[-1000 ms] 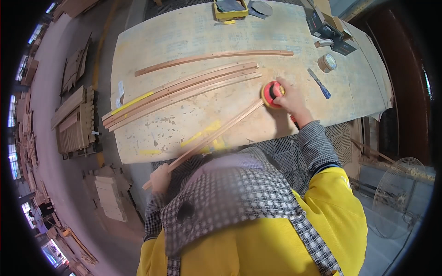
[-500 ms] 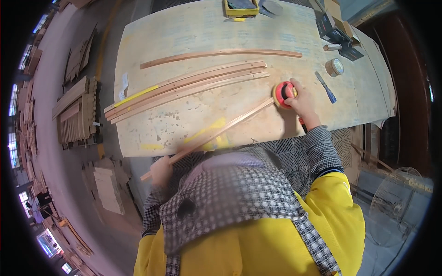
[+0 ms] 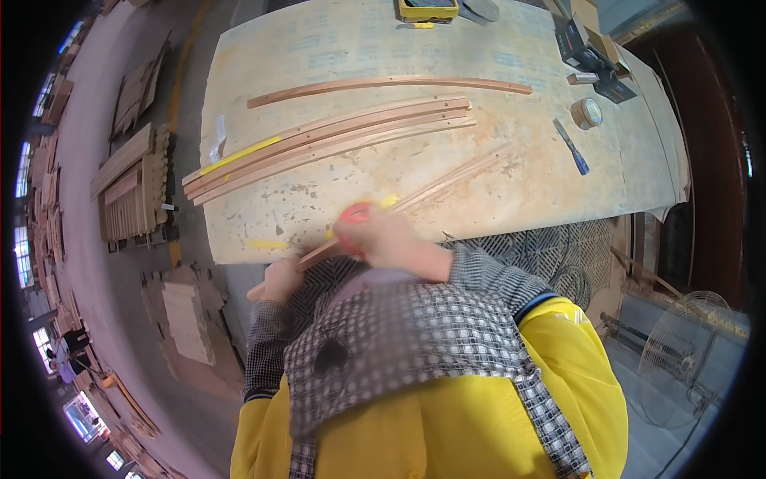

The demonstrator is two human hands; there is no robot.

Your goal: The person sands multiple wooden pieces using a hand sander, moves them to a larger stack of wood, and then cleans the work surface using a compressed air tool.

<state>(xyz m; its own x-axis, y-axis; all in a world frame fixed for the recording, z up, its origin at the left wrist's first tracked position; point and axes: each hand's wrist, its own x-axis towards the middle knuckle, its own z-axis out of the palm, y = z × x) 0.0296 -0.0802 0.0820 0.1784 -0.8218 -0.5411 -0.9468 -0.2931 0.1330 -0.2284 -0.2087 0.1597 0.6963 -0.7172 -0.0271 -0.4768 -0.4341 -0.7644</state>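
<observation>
Wood in a long thin strip (image 3: 415,198) lies slantwise across the near edge of the surface (image 3: 335,48), its low end in the left hand (image 3: 281,279) and its far end running up and away past the right hand (image 3: 391,239). The left hand is closed around the strip's low end, just off the surface edge. The right hand is blurred; it lies over the strip near the middle and seems curled around a small round red and yellow thing (image 3: 356,214), though how tightly the fingers close cannot be told.

Just beyond the hands, further up the surface, lies a bundle of curved wooden strips (image 3: 327,142) side by side, with a yellow strip (image 3: 239,155) lying on its left end. Beyond that bundle a single curved strip (image 3: 391,83) lies on its own. A short yellow mark (image 3: 267,244) sits on the surface edge just left of the hands.

Well to the right of the right hand are a blue-handled tool (image 3: 571,146) and, above it, a roll of brown tape (image 3: 586,112). Further off in that corner stand a dark box-like thing (image 3: 586,54) and a small pale cardboard box (image 3: 584,11). At the far edge, straight beyond the hands, sits a flat yellow rectangular case (image 3: 428,9).

Left of the left hand, down on the floor, are stacks of slatted wooden frames (image 3: 132,188) and a pale block of stacked pieces (image 3: 185,315). Right of the body stands a wire fan guard (image 3: 690,359).
</observation>
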